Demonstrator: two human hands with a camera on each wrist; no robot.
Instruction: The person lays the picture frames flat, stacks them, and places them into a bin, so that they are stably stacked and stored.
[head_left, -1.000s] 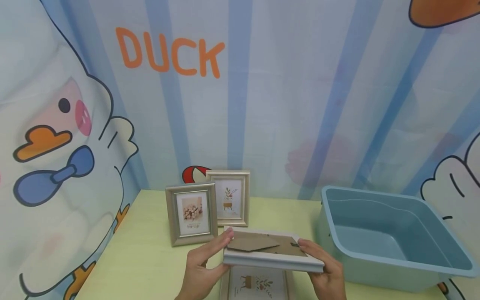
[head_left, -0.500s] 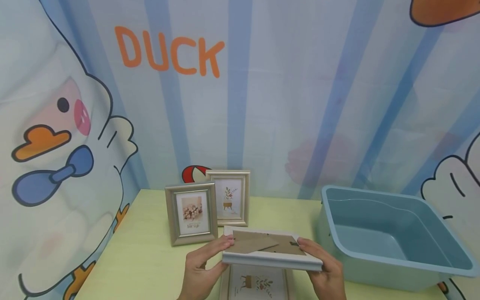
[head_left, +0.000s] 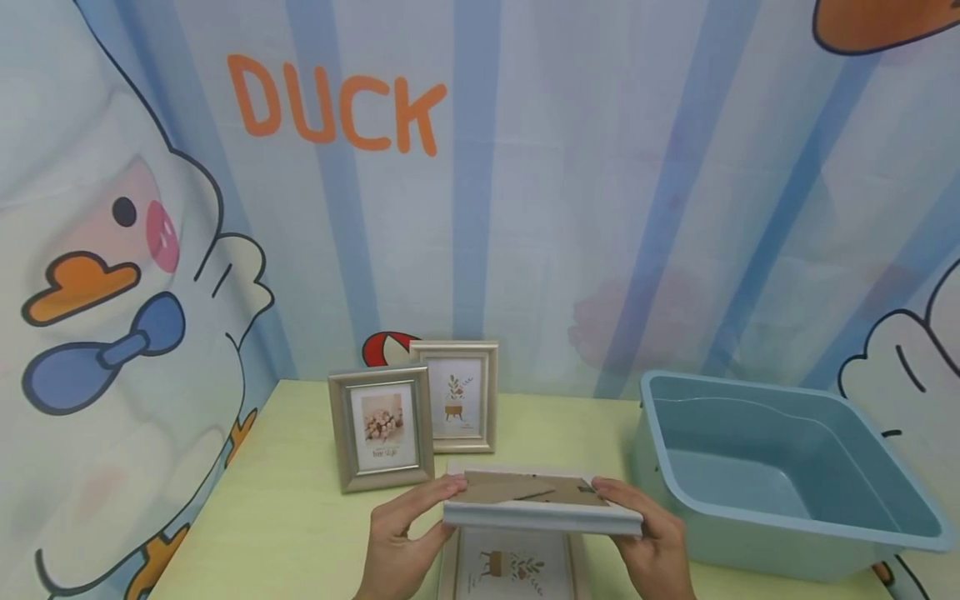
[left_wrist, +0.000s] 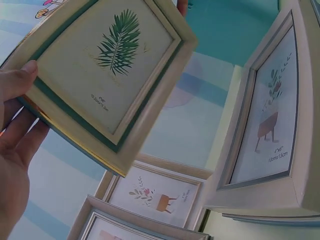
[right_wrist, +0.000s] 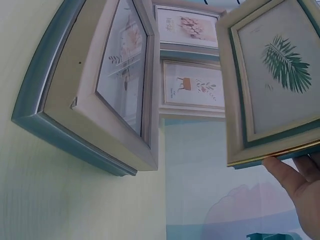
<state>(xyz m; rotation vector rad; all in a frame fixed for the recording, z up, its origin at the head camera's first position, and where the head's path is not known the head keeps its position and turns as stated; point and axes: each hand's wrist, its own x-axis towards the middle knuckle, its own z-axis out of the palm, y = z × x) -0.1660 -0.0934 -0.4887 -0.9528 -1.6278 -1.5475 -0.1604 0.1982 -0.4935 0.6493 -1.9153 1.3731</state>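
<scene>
Directly between left hand (head_left: 405, 537) and right hand (head_left: 654, 542), leaf-print frame (head_left: 543, 512) in their grip.

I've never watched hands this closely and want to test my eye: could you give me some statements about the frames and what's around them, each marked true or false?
1. The left hand and right hand both grip the held frame. True.
2. The held frame's picture shows a duck. False: it shows a green leaf.
3. In the head view, the tub stands to the right of the frames. True.
4. The tub is bright red. False: it is pale blue.
5. A lower frame lies picture up beneath the held frame. True.
6. No writing shows anywhere. False: orange letters spell DUCK.
</scene>
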